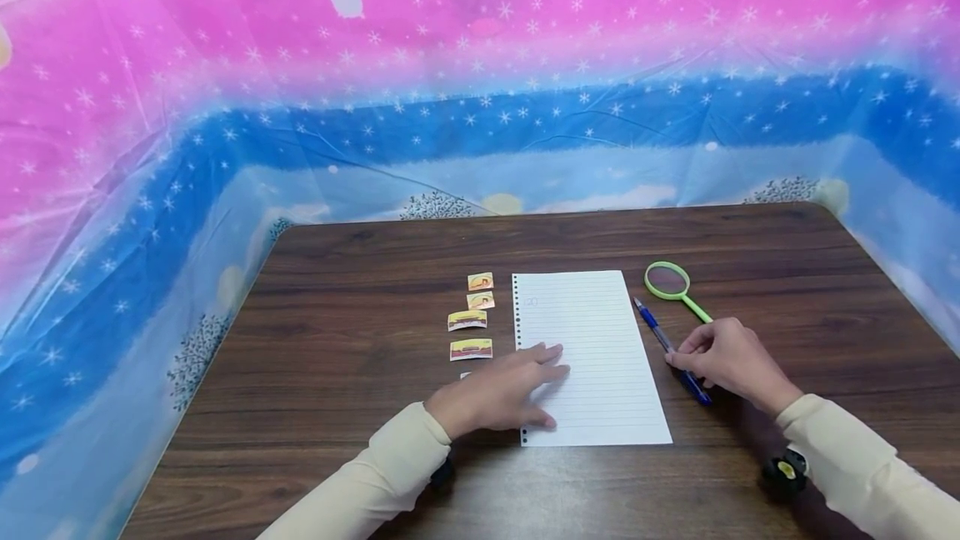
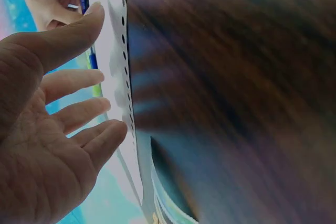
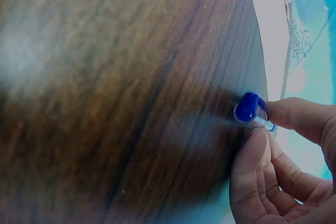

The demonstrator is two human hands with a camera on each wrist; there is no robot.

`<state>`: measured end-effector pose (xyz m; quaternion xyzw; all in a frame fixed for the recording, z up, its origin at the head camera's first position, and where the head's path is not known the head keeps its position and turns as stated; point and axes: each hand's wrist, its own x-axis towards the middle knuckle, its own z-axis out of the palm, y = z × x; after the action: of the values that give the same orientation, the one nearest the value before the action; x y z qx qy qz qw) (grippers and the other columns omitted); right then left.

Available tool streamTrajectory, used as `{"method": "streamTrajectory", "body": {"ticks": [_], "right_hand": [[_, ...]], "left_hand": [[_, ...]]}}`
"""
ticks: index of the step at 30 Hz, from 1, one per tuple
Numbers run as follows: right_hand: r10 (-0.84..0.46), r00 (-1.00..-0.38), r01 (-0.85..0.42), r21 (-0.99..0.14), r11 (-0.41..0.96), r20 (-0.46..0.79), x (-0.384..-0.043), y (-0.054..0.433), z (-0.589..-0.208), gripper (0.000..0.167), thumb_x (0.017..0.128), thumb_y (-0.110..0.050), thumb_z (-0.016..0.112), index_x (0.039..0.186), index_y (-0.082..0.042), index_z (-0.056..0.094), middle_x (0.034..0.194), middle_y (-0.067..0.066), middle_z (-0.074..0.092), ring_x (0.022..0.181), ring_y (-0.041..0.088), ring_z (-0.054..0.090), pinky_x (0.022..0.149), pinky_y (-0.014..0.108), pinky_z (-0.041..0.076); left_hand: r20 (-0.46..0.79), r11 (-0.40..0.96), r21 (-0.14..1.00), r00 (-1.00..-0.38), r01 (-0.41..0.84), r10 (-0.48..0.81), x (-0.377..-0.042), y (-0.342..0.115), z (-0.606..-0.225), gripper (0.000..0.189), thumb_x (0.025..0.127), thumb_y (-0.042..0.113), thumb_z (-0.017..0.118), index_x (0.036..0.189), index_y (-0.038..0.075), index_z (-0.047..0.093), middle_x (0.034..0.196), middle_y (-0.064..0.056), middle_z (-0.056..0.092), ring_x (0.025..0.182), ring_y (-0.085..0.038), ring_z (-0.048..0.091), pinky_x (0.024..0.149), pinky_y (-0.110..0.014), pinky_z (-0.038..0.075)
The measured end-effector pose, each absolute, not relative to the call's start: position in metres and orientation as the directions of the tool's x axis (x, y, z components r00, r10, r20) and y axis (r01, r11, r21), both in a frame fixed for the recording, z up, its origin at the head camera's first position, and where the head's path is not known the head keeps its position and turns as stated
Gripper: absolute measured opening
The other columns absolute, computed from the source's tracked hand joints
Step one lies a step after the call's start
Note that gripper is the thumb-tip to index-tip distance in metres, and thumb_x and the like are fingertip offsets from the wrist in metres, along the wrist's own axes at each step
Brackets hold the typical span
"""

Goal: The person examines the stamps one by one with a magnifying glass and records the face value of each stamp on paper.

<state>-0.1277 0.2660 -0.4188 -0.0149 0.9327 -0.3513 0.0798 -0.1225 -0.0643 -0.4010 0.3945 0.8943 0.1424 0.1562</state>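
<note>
A sheet of lined paper with punched holes down its left edge lies on the table. My left hand rests over its lower left part with fingers spread; the left wrist view shows the same hand holding nothing. To the right of the paper, my right hand pinches a blue pen between thumb and fingers, around its lower half. Close up in the right wrist view, the rounded blue end of the pen shows. Whether the pen is lifted off the table I cannot tell.
A green magnifying glass lies beyond my right hand, its handle end near my knuckles. Several small printed cards stand in a column left of the paper, one partly hidden by my left hand. Patterned cloth surrounds the brown table.
</note>
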Motion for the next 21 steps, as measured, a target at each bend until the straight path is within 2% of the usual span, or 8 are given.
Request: {"method": "streamTrajectory", "body": {"ticks": [8, 15, 21], "right_hand": [[-0.052, -0.990, 0.048, -0.645, 0.762, -0.135, -0.1285, 0.2655, -0.4205, 0.021, 0.086, -0.024, 0.079, 0.083, -0.004, 0.073, 0.068, 0.001, 0.066, 0.057, 0.017, 0.064, 0.052, 0.034, 0.053], [-0.032, -0.999, -0.014, -0.622, 0.783, -0.018, -0.1288, 0.2662, -0.4196, 0.016, 0.084, -0.020, 0.079, 0.083, -0.004, 0.075, 0.071, -0.001, 0.067, 0.064, 0.016, 0.055, 0.055, 0.030, 0.045], [-0.048, -0.998, -0.013, -0.736, 0.677, -0.027, -0.1313, 0.2683, -0.4162, 0.022, 0.092, -0.017, 0.074, 0.095, 0.005, 0.072, 0.078, 0.008, 0.070, 0.066, 0.018, 0.064, 0.056, 0.029, 0.054]], "left_hand": [[-0.187, 0.665, 0.337, -0.645, 0.667, 0.741, -0.1210, -0.0612, -0.4027, 0.068, 0.088, 0.035, 0.080, 0.145, 0.009, 0.056, 0.159, -0.012, 0.039, 0.148, -0.030, 0.033, 0.118, -0.039, 0.032], [-0.182, 0.661, 0.316, -0.641, 0.680, 0.746, -0.1212, -0.0608, -0.4045, 0.068, 0.088, 0.036, 0.080, 0.145, 0.009, 0.056, 0.159, -0.013, 0.039, 0.148, -0.031, 0.033, 0.118, -0.038, 0.031], [-0.181, 0.655, 0.303, -0.633, 0.692, 0.753, -0.1218, -0.0608, -0.4048, 0.068, 0.088, 0.036, 0.079, 0.145, 0.008, 0.056, 0.158, -0.014, 0.039, 0.148, -0.031, 0.033, 0.119, -0.037, 0.030]]}}
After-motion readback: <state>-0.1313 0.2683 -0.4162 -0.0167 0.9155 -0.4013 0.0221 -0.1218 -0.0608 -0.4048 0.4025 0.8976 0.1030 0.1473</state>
